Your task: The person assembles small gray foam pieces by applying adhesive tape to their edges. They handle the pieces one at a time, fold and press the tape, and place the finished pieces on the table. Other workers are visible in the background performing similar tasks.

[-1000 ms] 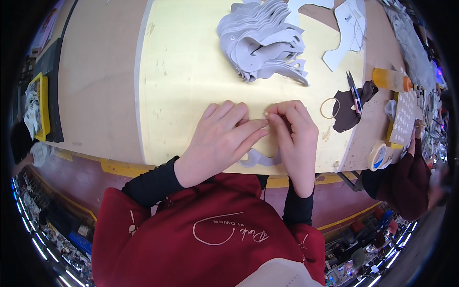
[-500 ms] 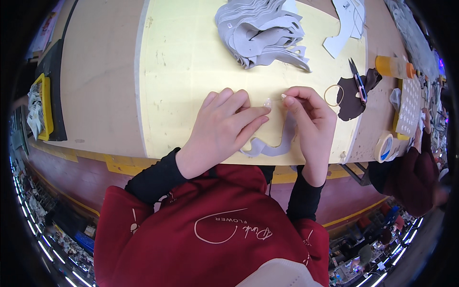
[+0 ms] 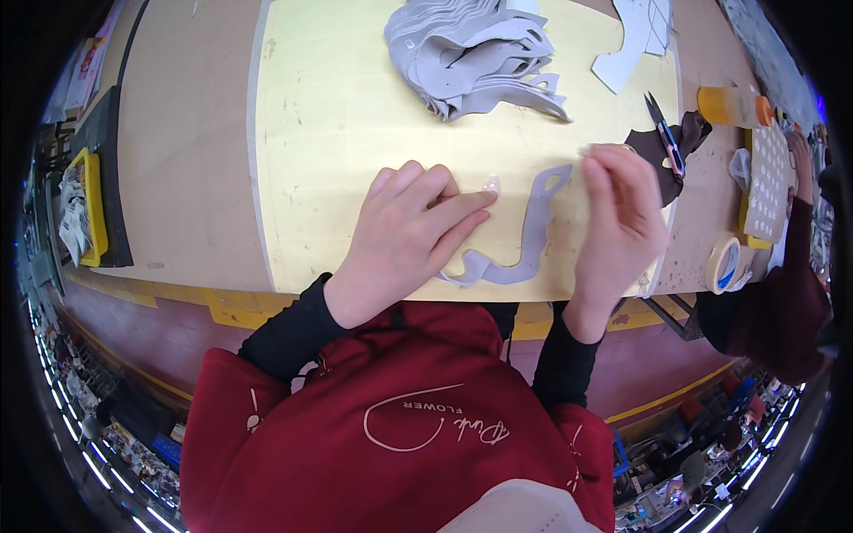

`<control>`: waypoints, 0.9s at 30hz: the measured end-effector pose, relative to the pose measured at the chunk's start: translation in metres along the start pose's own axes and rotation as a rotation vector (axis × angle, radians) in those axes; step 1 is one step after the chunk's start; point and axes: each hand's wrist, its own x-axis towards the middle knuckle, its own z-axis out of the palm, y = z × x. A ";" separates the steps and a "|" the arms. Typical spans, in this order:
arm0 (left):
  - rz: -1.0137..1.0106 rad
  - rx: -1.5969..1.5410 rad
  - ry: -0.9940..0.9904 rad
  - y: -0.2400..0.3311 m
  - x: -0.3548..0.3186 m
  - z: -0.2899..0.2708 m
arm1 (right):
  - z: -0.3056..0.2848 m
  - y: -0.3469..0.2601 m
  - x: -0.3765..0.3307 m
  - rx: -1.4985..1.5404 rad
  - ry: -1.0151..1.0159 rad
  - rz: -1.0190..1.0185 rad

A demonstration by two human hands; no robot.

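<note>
Grey cut-outs pile [image 3: 480, 58], snips [image 3: 665, 133], orange bottle [image 3: 733, 107] — tape roll [image 3: 724, 265] nearby

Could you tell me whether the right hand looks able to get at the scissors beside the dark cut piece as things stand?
Probably yes. The right hand lies just left of the scissors, with only bare table between them.

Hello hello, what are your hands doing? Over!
Left hand flat on yellow mat, fingertip at grey cut-out strip. Right hand curled at strip's right, grip unclear. Grey pile, snips off to the side.
</note>
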 end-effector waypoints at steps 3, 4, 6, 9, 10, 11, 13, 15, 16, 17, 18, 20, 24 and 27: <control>0.010 -0.012 0.015 -0.001 0.000 0.000 | -0.012 -0.007 -0.003 0.088 0.092 0.029; 0.012 -0.006 0.014 0.000 0.000 0.000 | -0.014 -0.008 -0.005 0.100 0.102 0.043; 0.009 -0.011 0.006 0.000 0.001 0.000 | -0.008 -0.007 -0.007 0.037 -0.064 -0.027; 0.005 0.015 -0.008 0.000 0.002 0.000 | 0.007 -0.005 -0.012 -0.059 -0.249 -0.019; 0.011 0.005 0.001 0.000 0.002 0.000 | 0.011 -0.006 -0.014 -0.069 -0.277 0.028; 0.014 -0.003 0.009 0.000 0.002 0.000 | 0.013 -0.006 -0.015 -0.078 -0.307 0.076; 0.020 -0.009 0.024 -0.001 0.001 0.001 | 0.015 -0.006 -0.016 -0.112 -0.334 0.048; 0.031 -0.006 0.036 -0.003 -0.001 0.004 | 0.015 -0.004 -0.016 -0.121 -0.356 0.015; 0.030 0.004 0.015 -0.004 -0.002 0.005 | 0.015 -0.002 -0.016 -0.114 -0.367 -0.004; 0.031 0.015 -0.002 -0.005 -0.004 0.005 | 0.015 0.000 -0.016 -0.120 -0.395 -0.021; 0.022 0.030 -0.011 -0.006 -0.004 0.006 | 0.015 0.002 -0.016 -0.183 -0.418 -0.049; 0.067 0.040 0.036 -0.004 -0.003 0.006 | 0.018 0.002 -0.016 -0.299 -0.483 -0.143; 0.087 0.100 0.079 0.004 0.000 0.000 | 0.021 -0.013 -0.017 -0.152 -0.243 -0.146; 0.048 0.055 0.089 0.007 -0.001 -0.001 | 0.015 -0.018 -0.010 -0.026 -0.074 -0.008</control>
